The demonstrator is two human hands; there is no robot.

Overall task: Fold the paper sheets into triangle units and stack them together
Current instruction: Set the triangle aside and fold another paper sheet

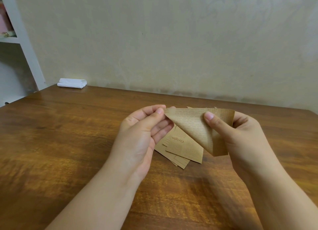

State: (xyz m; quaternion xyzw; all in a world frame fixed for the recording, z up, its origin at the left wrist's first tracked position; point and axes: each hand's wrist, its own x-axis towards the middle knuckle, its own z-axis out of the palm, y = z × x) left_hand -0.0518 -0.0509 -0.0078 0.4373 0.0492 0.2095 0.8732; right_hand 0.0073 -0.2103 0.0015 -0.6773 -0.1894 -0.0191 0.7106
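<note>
Both hands hold one brown printed paper sheet (pixel 197 125) above the counter (pixel 68 135). The left hand (pixel 142 135) has its grip pinched on the sheet's upper left corner; the right hand (pixel 240 135) grips the right edge, thumb pressed on the folded face. Directly beneath the sheet lies a pile of paper sheets (pixel 179 152), away from every counter edge. Far left of the sheet, at the counter's back edge, sits a white folded cloth (pixel 72 83).
</note>
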